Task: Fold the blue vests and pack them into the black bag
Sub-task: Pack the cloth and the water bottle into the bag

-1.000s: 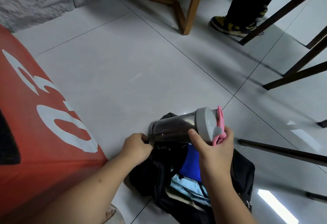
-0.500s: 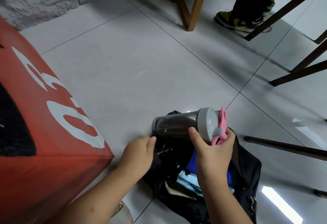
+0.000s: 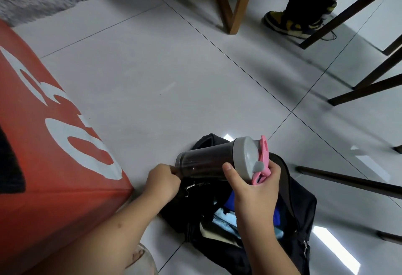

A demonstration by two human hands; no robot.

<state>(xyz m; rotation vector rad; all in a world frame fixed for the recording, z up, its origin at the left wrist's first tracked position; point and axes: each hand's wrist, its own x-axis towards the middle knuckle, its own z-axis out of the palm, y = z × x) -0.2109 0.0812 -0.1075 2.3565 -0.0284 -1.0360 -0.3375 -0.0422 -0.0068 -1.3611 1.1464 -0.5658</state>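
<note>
Head: right hand (image 3: pixel 254 194) grips smooth cylindrical bottle (image 3: pixel 208 161).

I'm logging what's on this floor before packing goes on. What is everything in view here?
black bag: one, black, open on the floor at lower right
blue vest: one seen, blue, inside the bag
light blue item: one, pale blue, in the bag beside the vest; what it is I cannot tell
shaker bottle: one, dark body, grey lid, pink loop, held sideways over the bag
red panel: one, red with white marks, at left
wooden furniture leg: one, light brown, top centre
dark furniture legs: several, dark brown, at right
another person's shoe: yellow and black, top right
left hand: grips the bag's edge
right hand: holds the bottle near its lid
</note>
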